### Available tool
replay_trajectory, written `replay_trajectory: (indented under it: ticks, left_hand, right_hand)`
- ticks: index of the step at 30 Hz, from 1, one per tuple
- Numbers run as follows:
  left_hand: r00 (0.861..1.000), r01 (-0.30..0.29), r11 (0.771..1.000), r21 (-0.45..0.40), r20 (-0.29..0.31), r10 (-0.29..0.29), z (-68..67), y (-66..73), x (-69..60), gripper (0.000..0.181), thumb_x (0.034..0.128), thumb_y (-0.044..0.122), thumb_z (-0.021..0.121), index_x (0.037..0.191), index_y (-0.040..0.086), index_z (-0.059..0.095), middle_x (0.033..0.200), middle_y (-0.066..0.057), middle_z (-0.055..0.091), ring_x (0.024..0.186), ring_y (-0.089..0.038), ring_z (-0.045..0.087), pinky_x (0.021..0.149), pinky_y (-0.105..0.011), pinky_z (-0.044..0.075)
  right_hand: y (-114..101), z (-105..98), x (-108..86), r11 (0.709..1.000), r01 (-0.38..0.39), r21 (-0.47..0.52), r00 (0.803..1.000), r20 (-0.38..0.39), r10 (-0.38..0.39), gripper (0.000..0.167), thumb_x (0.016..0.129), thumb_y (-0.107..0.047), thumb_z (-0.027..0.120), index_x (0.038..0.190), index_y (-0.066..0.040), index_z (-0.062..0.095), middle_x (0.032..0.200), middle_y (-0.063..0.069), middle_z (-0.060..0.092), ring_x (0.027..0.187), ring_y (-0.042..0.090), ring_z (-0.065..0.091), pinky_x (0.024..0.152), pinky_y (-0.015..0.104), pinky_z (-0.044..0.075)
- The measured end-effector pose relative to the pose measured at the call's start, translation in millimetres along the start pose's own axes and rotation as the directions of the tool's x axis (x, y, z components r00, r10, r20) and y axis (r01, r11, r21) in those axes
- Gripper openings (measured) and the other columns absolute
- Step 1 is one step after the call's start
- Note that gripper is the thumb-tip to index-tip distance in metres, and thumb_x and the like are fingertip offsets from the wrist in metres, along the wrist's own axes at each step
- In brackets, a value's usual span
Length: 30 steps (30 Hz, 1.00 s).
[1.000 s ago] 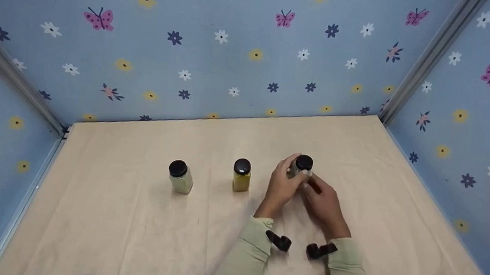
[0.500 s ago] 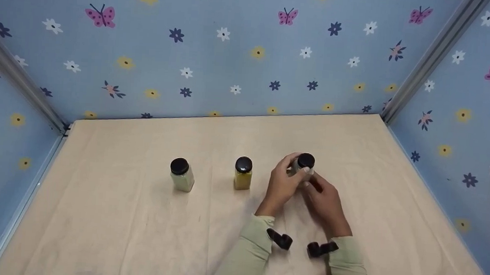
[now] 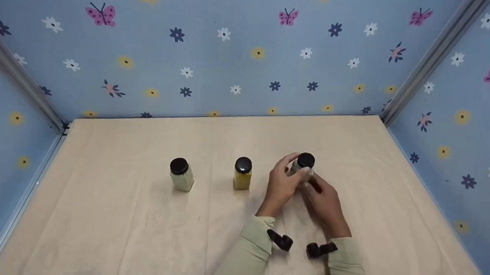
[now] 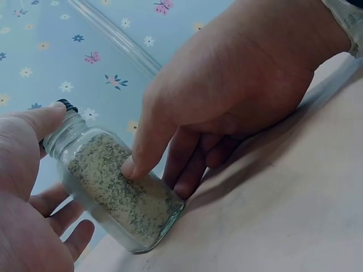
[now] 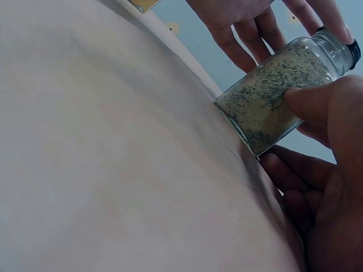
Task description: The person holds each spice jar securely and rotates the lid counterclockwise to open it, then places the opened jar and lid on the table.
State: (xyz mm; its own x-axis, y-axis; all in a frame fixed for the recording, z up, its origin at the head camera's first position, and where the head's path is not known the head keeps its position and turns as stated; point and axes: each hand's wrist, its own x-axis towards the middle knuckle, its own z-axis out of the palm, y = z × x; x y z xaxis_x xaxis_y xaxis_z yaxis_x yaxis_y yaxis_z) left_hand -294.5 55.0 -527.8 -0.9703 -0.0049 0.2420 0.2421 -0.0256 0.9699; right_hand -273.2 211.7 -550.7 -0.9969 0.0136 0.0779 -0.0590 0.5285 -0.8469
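One herb jar [image 4: 122, 198] on cloth [image 3: 160, 238], rt of yellow jar [image 3: 242, 181]; your L hand [image 3: 282, 185] grips nr neck, R hand [image 3: 323, 202] pinches side. Prob. positioning step; next likely needs base flat, gentle release.

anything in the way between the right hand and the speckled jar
Nothing visible: the right hand directly touches the speckled jar, while the left hand holds it near the cap. The yellow jar stands apart, left of both hands.
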Motion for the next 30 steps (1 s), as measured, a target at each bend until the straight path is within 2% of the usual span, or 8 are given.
replay_trajectory:
  ticks: [7, 11, 16, 17, 24, 30]
  left_hand:
    - [1.000, 0.001, 0.999, -0.051, -0.023, -0.002, -4.9, 2.3, -0.8, 0.044, 0.0908, 0.031, 0.076, 0.131, 0.019, 0.066, 0.132, 0.006, 0.061, 0.126, -0.010, 0.052, 0.105, -0.038, 0.043]
    - [0.999, -0.022, 0.993, -0.117, -0.045, 0.017, -5.3, 8.3, -2.0, 0.040, 0.0919, 0.023, 0.075, 0.130, 0.012, 0.065, 0.132, -0.001, 0.062, 0.126, -0.016, 0.053, 0.106, -0.043, 0.042]
    - [0.995, -0.046, 0.984, -0.175, -0.094, 0.030, -7.4, 9.8, -0.5, 0.037, 0.0910, 0.020, 0.073, 0.126, 0.010, 0.065, 0.128, 0.000, 0.064, 0.123, -0.017, 0.055, 0.106, -0.047, 0.042]
    - [0.994, -0.046, 0.983, -0.179, -0.106, 0.027, -7.3, 4.6, 0.7, 0.037, 0.0902, 0.021, 0.074, 0.125, 0.011, 0.066, 0.126, 0.002, 0.065, 0.122, -0.016, 0.056, 0.105, -0.047, 0.043]
    - [0.987, -0.019, 0.971, -0.240, -0.162, -0.021, -8.8, 5.7, -4.2, 0.034, 0.0909, 0.015, 0.072, 0.120, 0.001, 0.061, 0.117, -0.008, 0.063, 0.112, -0.022, 0.059, 0.096, -0.045, 0.050]
    - [0.983, -0.016, 0.972, -0.234, -0.182, -0.028, -11.3, 5.8, -5.4, 0.031, 0.0899, 0.007, 0.070, 0.116, -0.005, 0.057, 0.117, -0.014, 0.060, 0.111, -0.024, 0.057, 0.093, -0.050, 0.049]
  right_hand:
    - [-2, 0, -1.1, 1.000, -0.008, -0.018, 1.000, 0.021, 0.009, 0.061, 0.099, -0.046, 0.062, 0.150, -0.016, 0.049, 0.144, 0.008, 0.055, 0.136, 0.026, 0.047, 0.112, 0.045, 0.035]
    - [-2, 0, -0.3, 1.000, -0.012, -0.020, 1.000, 0.021, 0.012, 0.059, 0.099, -0.043, 0.061, 0.150, -0.015, 0.048, 0.145, 0.008, 0.054, 0.137, 0.025, 0.046, 0.113, 0.045, 0.034]
    - [-1, -1, 1.7, 1.000, 0.005, -0.014, 1.000, 0.010, -0.005, 0.057, 0.100, -0.038, 0.062, 0.150, -0.013, 0.049, 0.145, 0.010, 0.054, 0.137, 0.027, 0.045, 0.113, 0.044, 0.033]
    - [-1, -1, 1.7, 1.000, 0.007, -0.015, 1.000, 0.011, -0.007, 0.057, 0.100, -0.038, 0.061, 0.150, -0.013, 0.049, 0.145, 0.010, 0.054, 0.137, 0.027, 0.046, 0.113, 0.044, 0.034]
    - [-1, 1, 0.7, 1.000, -0.007, 0.023, 1.000, 0.001, 0.007, 0.056, 0.099, -0.037, 0.064, 0.148, -0.013, 0.050, 0.143, 0.010, 0.056, 0.135, 0.027, 0.048, 0.112, 0.044, 0.035]
    - [-2, 1, 0.4, 1.000, -0.030, 0.007, 0.999, 0.016, 0.030, 0.058, 0.100, -0.039, 0.061, 0.150, -0.014, 0.048, 0.145, 0.009, 0.054, 0.136, 0.026, 0.047, 0.112, 0.044, 0.035]
